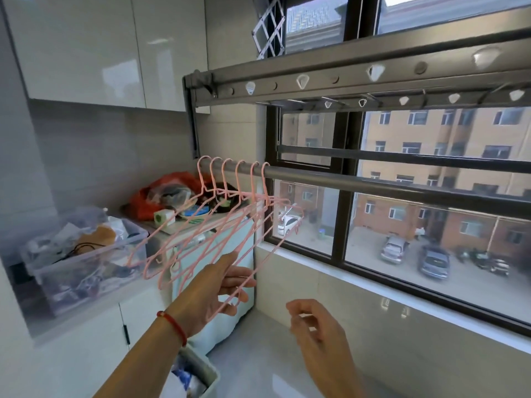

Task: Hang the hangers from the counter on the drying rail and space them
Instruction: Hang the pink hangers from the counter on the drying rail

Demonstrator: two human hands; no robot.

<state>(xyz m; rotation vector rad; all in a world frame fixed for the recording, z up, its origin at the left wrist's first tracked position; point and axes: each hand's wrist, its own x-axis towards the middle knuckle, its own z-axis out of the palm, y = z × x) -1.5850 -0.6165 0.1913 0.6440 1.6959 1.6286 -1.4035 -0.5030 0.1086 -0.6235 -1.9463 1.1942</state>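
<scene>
Several thin pink hangers [230, 216] hang by their hooks, bunched close together, at the left end of the grey drying rail [373, 186]. Their lower bars swing out toward me. My left hand [221, 288], with a red cord at the wrist, reaches up under them with straight fingers; the bottom corner of the nearest hanger runs between those fingers. My right hand [313, 326] hovers lower right, above the counter [258, 354], fingers loosely curled and holding nothing.
A larger rack bar with white clips [344, 79] spans overhead. Left of the hangers stand a cluttered clear plastic bin [86, 254] and a red bag [161, 193] on an appliance. The window [402, 225] and its sill run along the right.
</scene>
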